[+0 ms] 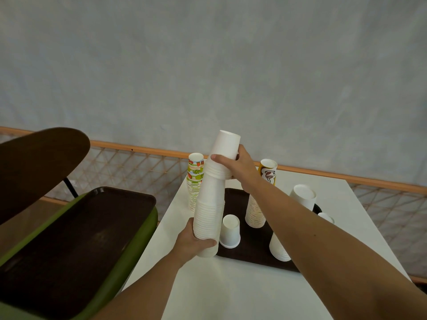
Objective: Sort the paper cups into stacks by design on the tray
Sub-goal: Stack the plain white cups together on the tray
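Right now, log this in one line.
left hand: grips white cup stack at base | right hand: grips its top | tray: brown-print stack upright

Plain indoor room (café-like, perhaps): grey wall (208,65), white table (231,292), brown serving tray (254,245).

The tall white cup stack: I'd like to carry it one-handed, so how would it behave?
Probably light, being paper. The tall white stack looks apt to buckle or tip: it kinks where the right hand grips its upper section, while the left hand holds its base. The nested sections might slide apart if tilted further.
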A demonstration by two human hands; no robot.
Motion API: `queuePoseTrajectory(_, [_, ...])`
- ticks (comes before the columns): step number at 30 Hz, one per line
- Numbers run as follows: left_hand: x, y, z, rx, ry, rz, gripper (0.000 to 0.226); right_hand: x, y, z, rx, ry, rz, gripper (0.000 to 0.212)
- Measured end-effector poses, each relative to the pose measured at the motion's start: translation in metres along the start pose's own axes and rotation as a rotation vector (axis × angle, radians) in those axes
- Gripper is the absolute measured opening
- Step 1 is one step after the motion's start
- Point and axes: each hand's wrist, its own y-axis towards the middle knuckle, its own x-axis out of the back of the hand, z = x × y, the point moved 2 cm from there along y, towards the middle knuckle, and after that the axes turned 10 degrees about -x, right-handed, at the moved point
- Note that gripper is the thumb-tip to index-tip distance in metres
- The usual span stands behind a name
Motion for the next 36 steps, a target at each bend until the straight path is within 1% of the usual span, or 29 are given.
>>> queuePoseTrajectory(2, [0.000, 0.000, -0.001, -0.005, 0.008, -0.002, 0.084, 0.000, 0.000, -0.002, -0.004, 0.000, -0.001, 0.059])
queuePoseTrajectory(5, [0.000, 0.001, -0.002, -0.009, 0.016, -0.006, 0.083, -0.003, 0.000, -0.004, -0.009, 0.001, -0.006, 0.066])
queuePoseTrajectory(10, [0.002, 0.003, -0.001, -0.008, 0.003, -0.023, 0.081, -0.008, 0.001, 0.004, 0.048, 0.013, -0.024, 0.057])
queuePoseTrajectory(13, [0.005, 0.004, 0.002, -0.009, -0.051, -0.053, 0.078, -0.008, 0.005, 0.011, 0.056, 0.035, -0.044, 0.056])
queuePoseTrajectory(16, [0.007, 0.005, 0.001, -0.019, -0.049, -0.058, 0.078, -0.010, 0.006, 0.012, 0.042, 0.014, -0.037, 0.058])
queuePoseTrajectory(19, [0.009, 0.007, 0.001, -0.022, -0.036, -0.049, 0.078, -0.013, 0.006, 0.013, 0.069, 0.003, -0.085, 0.059])
queuePoseTrajectory(22, [0.013, 0.009, 0.004, -0.016, -0.034, -0.053, 0.076, -0.012, 0.006, 0.018, 0.102, 0.020, -0.138, 0.055])
queuePoseTrajectory(30, [0.022, 0.009, 0.016, 0.005, -0.039, -0.041, 0.077, 0.006, 0.006, 0.039, 0.185, 0.153, -0.288, 0.050])
queuePoseTrajectory(33, [0.025, 0.008, 0.019, 0.010, -0.065, -0.053, 0.073, 0.014, 0.007, 0.030, 0.181, 0.095, -0.346, 0.051])
queuePoseTrajectory(36, [0.026, 0.010, 0.021, 0.015, -0.084, -0.063, 0.069, 0.015, 0.007, 0.005, 0.157, -0.060, -0.380, 0.061])
